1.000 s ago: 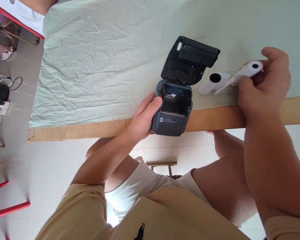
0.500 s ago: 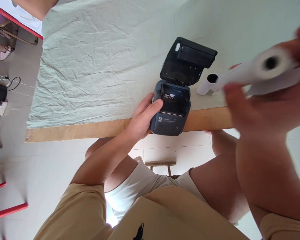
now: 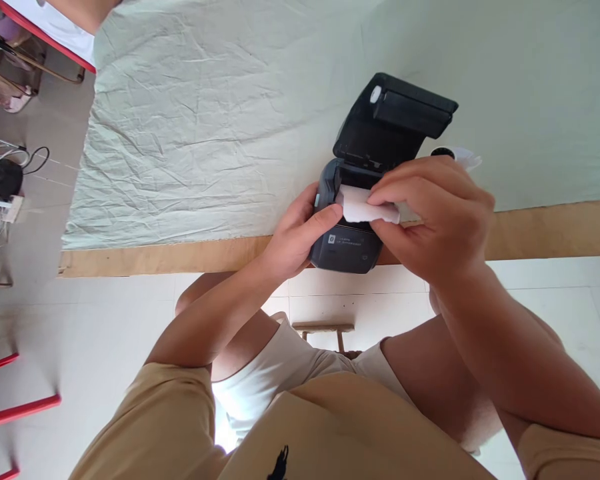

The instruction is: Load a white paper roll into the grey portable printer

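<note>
A dark label printer (image 3: 347, 250) sits at the table's front edge with its lid (image 3: 395, 120) swung up and back. My left hand (image 3: 297, 233) is closed around the printer's left side, thumb over the rim of the paper bay. Above the bay, my right hand (image 3: 435, 213) pinches a white paper roll (image 3: 363, 203) between thumb and fingers. The roll lies across the bay opening, partly inside it; its right end is partly covered by my fingers. Behind my right hand stands a second white roll (image 3: 465, 157) with a dark core, mostly hidden.
A pale green cloth (image 3: 205, 127) covers the table, whose wooden edge (image 3: 180, 257) shows in front. Another person's arm (image 3: 83, 10) reaches in at the top left. Cables (image 3: 5, 173) and red bars (image 3: 20, 412) are on the left, by the floor.
My right hand has brought the paper roll leftward from the right side to the printer's open bay. My left hand keeps its hold; the view has shifted slightly.
</note>
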A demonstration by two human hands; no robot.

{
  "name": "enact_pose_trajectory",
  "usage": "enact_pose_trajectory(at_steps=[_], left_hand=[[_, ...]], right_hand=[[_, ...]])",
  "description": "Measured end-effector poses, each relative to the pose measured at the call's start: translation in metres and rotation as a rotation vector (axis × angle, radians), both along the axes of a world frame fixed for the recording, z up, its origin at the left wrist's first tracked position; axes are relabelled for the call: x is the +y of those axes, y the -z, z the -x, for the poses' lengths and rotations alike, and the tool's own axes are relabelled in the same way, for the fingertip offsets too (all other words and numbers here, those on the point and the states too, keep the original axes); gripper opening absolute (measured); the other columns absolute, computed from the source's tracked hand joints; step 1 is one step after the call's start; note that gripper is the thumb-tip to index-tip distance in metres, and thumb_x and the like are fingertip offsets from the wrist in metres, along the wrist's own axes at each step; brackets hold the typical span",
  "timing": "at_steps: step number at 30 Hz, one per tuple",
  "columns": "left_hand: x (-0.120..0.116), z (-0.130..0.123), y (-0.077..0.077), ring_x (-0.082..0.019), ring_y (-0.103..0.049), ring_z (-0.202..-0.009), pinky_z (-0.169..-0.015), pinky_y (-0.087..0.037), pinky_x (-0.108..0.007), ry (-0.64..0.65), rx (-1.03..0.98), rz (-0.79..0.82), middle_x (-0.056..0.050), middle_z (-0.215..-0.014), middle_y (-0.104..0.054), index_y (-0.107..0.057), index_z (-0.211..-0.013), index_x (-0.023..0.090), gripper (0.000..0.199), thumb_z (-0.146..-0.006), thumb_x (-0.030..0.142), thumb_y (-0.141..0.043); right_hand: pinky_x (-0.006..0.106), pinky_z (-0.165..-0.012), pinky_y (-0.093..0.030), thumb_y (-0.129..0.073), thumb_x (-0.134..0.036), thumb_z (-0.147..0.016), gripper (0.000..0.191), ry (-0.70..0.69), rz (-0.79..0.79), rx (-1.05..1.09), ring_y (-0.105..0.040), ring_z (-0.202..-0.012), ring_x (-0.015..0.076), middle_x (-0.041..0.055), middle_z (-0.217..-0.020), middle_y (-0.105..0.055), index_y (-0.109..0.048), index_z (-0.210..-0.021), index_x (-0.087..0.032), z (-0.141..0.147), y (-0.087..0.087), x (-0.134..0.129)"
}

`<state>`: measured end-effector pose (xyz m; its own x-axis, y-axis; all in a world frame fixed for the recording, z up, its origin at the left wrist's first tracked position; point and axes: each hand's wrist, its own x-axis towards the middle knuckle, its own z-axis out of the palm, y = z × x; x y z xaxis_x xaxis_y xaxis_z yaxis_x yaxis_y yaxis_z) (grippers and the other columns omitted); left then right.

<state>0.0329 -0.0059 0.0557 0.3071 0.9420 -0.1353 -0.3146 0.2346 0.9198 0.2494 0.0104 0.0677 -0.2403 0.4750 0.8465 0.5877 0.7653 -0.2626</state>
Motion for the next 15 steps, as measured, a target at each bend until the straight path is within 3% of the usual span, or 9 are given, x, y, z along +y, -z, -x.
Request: enact_pose_trajectory(at_steps=[4, 6, 9, 11, 13, 15], left_hand=[[0.004, 0.003, 0.009, -0.032, -0.089, -0.121, -0.092, -0.074, -0.040, -0.024, 0.001, -0.121, -0.008, -0.136, -0.087, -0.072, -0.147, 0.028, 0.072, -0.096, 0.073, -0.093], [0.007, 0.006, 0.015, -0.037, -0.083, -0.145, -0.114, -0.073, -0.046, 0.008, 0.022, -0.171, -0.009, -0.156, -0.083, -0.067, -0.157, 0.031, 0.085, -0.088, 0.066, -0.103], [0.011, 0.011, 0.023, -0.041, -0.081, -0.150, -0.120, -0.072, -0.051, 0.047, 0.025, -0.189, -0.011, -0.162, -0.080, -0.062, -0.164, 0.032, 0.098, -0.082, 0.061, -0.107], [0.012, 0.012, 0.025, -0.043, -0.083, -0.146, -0.117, -0.073, -0.054, 0.063, 0.027, -0.181, -0.012, -0.159, -0.082, -0.062, -0.166, 0.032, 0.100, -0.081, 0.062, -0.107], [0.011, 0.012, 0.023, -0.044, -0.084, -0.144, -0.117, -0.074, -0.055, 0.077, 0.035, -0.179, -0.013, -0.158, -0.082, -0.063, -0.165, 0.032, 0.101, -0.079, 0.061, -0.107], [0.010, 0.012, 0.020, -0.045, -0.083, -0.144, -0.118, -0.073, -0.056, 0.073, 0.039, -0.180, -0.014, -0.158, -0.082, -0.065, -0.163, 0.030, 0.099, -0.078, 0.059, -0.107]], right_hand=[[0.046, -0.085, -0.061, -0.073, -0.024, -0.106, 0.011, -0.093, 0.050, 0.001, -0.087, -0.095, 0.0244, -0.0035, -0.095, -0.089, -0.070, -0.098, -0.030, 0.007, 0.006, -0.009], [0.048, -0.087, -0.060, -0.069, -0.035, -0.111, 0.010, -0.132, 0.053, 0.017, -0.086, -0.098, 0.0259, -0.0030, -0.093, -0.087, -0.070, -0.103, -0.030, 0.007, 0.011, -0.009], [0.047, -0.085, -0.063, -0.062, -0.035, -0.113, 0.011, -0.079, -0.013, 0.099, -0.081, -0.095, 0.0257, 0.0025, -0.100, -0.083, -0.072, -0.116, -0.032, -0.002, 0.019, -0.004], [0.050, -0.087, -0.066, -0.059, -0.036, -0.112, 0.029, 0.025, -0.003, 0.135, -0.080, -0.117, 0.0313, 0.0124, -0.128, -0.080, -0.071, -0.137, -0.033, -0.010, 0.024, 0.000], [0.060, -0.106, -0.069, -0.058, -0.042, -0.111, 0.055, 0.085, 0.084, 0.109, -0.067, -0.158, 0.0403, 0.0195, -0.163, -0.066, -0.059, -0.165, -0.033, -0.015, 0.028, 0.004], [0.070, -0.124, -0.064, -0.055, -0.048, -0.112, 0.072, 0.051, 0.134, 0.093, -0.053, -0.177, 0.0439, 0.0189, -0.179, -0.055, -0.041, -0.182, -0.035, -0.016, 0.032, 0.006]])
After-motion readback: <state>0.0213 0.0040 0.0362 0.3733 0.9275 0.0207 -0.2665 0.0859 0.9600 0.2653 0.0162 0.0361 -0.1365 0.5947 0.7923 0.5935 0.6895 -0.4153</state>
